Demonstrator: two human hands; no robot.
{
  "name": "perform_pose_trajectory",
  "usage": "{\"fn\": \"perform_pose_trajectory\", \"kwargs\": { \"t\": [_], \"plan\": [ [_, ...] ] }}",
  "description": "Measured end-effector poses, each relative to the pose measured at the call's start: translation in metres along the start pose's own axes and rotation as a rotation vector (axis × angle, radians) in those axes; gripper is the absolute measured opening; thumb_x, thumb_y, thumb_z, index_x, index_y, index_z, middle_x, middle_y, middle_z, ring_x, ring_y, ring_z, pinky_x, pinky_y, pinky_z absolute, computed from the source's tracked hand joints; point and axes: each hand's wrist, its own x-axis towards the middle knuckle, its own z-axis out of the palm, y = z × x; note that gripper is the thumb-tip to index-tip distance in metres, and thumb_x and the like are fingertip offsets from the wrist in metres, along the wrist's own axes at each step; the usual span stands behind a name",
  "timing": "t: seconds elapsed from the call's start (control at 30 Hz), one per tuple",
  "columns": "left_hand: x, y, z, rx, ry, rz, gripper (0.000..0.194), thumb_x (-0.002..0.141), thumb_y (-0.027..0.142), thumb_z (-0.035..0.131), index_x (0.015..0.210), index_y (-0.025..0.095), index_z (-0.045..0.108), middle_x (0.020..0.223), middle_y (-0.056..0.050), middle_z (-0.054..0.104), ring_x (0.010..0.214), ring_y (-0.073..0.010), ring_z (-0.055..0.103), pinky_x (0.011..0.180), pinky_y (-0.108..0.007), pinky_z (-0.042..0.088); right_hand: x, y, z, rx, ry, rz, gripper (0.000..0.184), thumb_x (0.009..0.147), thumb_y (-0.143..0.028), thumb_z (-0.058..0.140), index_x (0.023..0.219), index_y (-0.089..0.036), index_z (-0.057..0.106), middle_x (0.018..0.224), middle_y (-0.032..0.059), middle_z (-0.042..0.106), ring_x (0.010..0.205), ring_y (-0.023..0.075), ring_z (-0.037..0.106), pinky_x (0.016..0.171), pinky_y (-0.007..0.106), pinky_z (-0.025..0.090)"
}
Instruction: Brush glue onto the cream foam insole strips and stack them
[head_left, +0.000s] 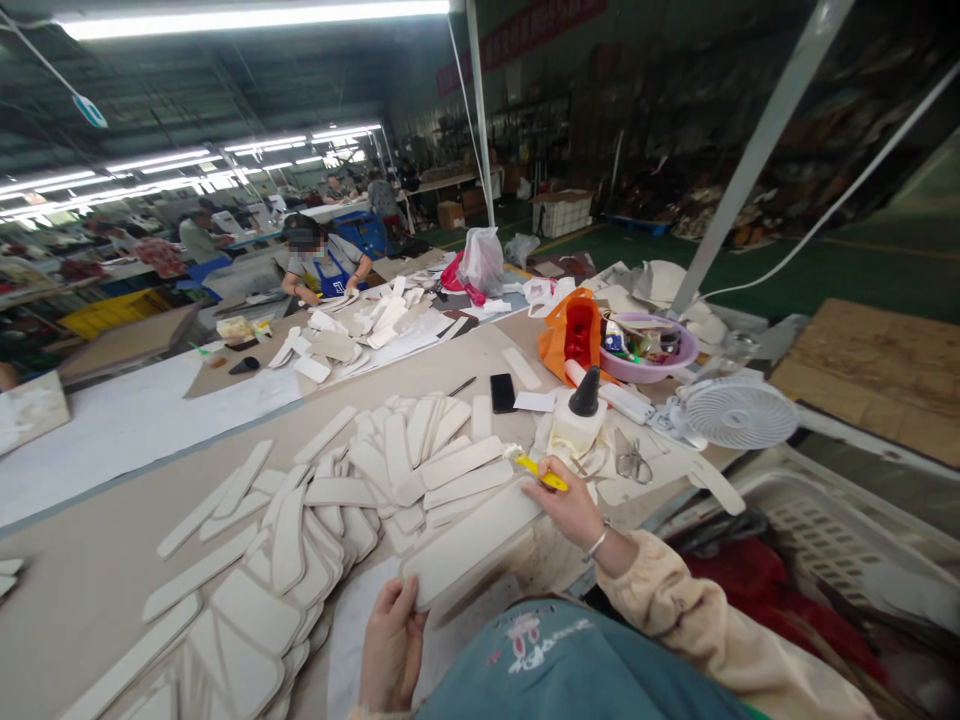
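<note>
Panel (476,540), long and off-white, is lying at the lower centre of the frame, between your two hands. Your left hand (394,640) is pinching its lower-left end, thumb on top. Your right hand (574,508) is gripping a yellow-handled brush (545,474), its fingertips also meeting the panel's upper-right end. White matter is clinging to the brush head. Similar pale pieces (289,540) are overlapping in heaps from centre to lower left. Right of centre, a white bottle (571,432) with a dark conical top is standing just beyond the brush; a black phone (502,393) is resting nearby.
</note>
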Motion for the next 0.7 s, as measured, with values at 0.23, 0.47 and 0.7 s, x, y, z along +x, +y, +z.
{"fn": "perform_pose_trajectory", "kwargs": {
  "t": [0.23, 0.47, 0.7],
  "plan": [
    [0.003, -0.001, 0.000, -0.041, 0.031, 0.025, 0.014, 0.065, 0.028, 0.068, 0.065, 0.020, 0.057, 0.072, -0.001, 0.060, 0.073, -0.0156, 0.058, 0.064, -0.024, 0.047, -0.001, 0.004, 0.000, -0.066, -0.001, -0.056, 0.025, 0.071, -0.037, 0.061, 0.073, -0.022, 0.042, 0.060, -0.0063, 0.038, 0.055, 0.0114, 0.039, 0.053, 0.023, 0.033],
    [0.001, -0.001, -0.003, -0.239, -0.019, -0.039, 0.025, 0.071, 0.035, 0.063, 0.085, 0.015, 0.061, 0.080, -0.003, 0.064, 0.072, -0.0135, 0.058, 0.061, -0.023, 0.047, -0.003, 0.011, 0.002, -0.159, 0.001, -0.048, 0.030, 0.070, -0.042, 0.062, 0.073, -0.021, 0.041, 0.061, -0.0070, 0.038, 0.052, 0.0098, 0.037, 0.050, 0.021, 0.033],
    [0.007, -0.013, -0.019, -0.065, -0.021, -0.105, 0.030, 0.065, 0.037, 0.068, 0.083, 0.013, 0.064, 0.074, -0.004, 0.064, 0.067, -0.0131, 0.057, 0.058, -0.022, 0.046, -0.010, 0.036, 0.011, -0.210, -0.039, -0.024, 0.031, 0.071, -0.046, 0.060, 0.076, -0.021, 0.041, 0.059, -0.0069, 0.039, 0.052, 0.0106, 0.039, 0.050, 0.021, 0.035]
  ]
}}
